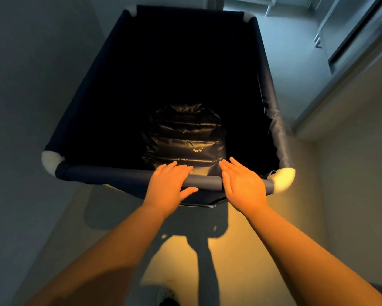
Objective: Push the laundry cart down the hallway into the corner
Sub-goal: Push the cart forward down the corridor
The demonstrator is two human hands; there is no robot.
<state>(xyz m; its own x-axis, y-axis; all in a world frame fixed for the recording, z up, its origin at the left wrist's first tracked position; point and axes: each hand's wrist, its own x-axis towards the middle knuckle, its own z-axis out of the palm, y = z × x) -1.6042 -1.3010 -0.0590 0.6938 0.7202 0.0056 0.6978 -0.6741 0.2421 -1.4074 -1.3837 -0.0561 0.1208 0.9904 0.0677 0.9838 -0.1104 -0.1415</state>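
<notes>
Both my left hand [169, 185] and right hand [243, 184] just lie flat and open on the cart [128, 173] rail, gripping nothing, so they could slip and it veers into the wall [31, 85].

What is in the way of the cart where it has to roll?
Nothing visible blocks it. Both hands, left hand and right hand, already lie flat on the near rail of the laundry cart. The floor past its far end looks bare, though the cart hides the floor right in front of it.
</notes>
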